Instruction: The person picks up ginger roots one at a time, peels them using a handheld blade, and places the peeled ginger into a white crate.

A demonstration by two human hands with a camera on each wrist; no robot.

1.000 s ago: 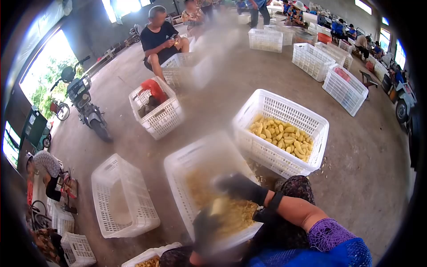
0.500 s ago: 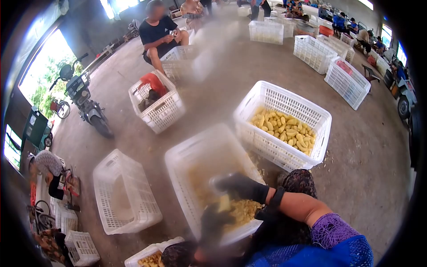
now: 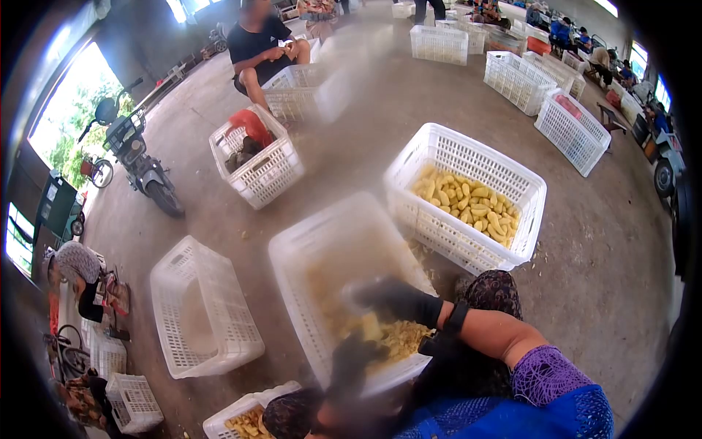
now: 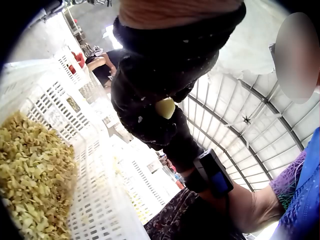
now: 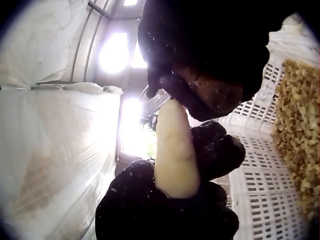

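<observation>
In the head view my gloved left hand (image 3: 355,366) and gloved right hand (image 3: 395,298) meet over a white crate (image 3: 289,282) of thin yellowish shavings (image 3: 402,344). Between them is a pale yellow, peeled, root-like piece (image 5: 176,150). My left hand grips its lower end, fingers around it in the right wrist view. At its upper end my right hand curls around a small tool with a thin, shiny edge (image 5: 156,102); the glove hides most of this tool, and I cannot tell its kind. In the left wrist view only one end of the piece shows between the dark gloves.
A white crate (image 3: 468,245) of similar peeled pieces stands at the right, another crate (image 3: 238,351) at the left. Beyond are a crate with a red bag (image 3: 248,124), a seated person (image 3: 263,51) and a motorbike (image 3: 142,161). A smaller crate (image 3: 219,424) sits at the lower edge.
The head view has tipped slightly downward, so the crates appear higher. The left hand and pale piece have shifted a little rightward; both hands stay over the shavings.
</observation>
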